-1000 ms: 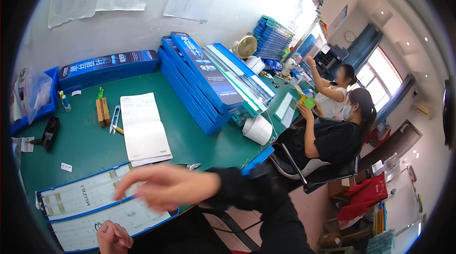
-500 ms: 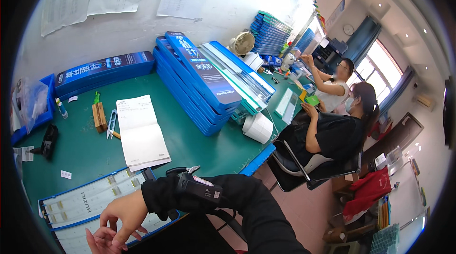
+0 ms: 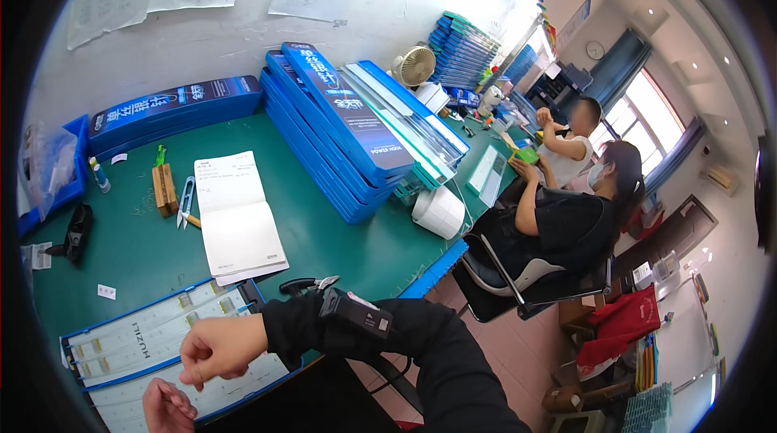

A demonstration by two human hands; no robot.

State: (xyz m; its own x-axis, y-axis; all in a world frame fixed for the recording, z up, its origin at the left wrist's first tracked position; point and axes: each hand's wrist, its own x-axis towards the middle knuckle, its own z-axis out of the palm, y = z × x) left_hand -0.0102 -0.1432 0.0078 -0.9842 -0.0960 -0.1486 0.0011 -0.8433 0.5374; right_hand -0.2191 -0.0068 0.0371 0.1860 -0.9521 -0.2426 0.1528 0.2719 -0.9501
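Over a long white tray (image 3: 154, 320) with blue edges, at the lower left of the green table, both hands are held close together. My right hand (image 3: 222, 348), in a black sleeve with a small black device on the forearm, has its fingers curled into a pinch. Just below it, near the picture's lower edge, my left hand (image 3: 168, 406) is turned up with fingers bent together. Whatever lies between the fingertips is too fine to make out. Small yellowish pieces and thin lines lie along the tray.
An open notebook (image 3: 239, 218), thread snips (image 3: 187, 200), a wooden block (image 3: 164, 190) and black-handled pliers (image 3: 306, 285) lie beyond the tray. Stacked blue boxes (image 3: 332, 133) stand behind, near a white roll (image 3: 439, 213). Two people sit along the table at right, one holding something green.
My right hand has shifted slightly right and up, its fingers drawing from spread to pinched. The left hand's fingers have curled in, and the two hands are a little farther apart.
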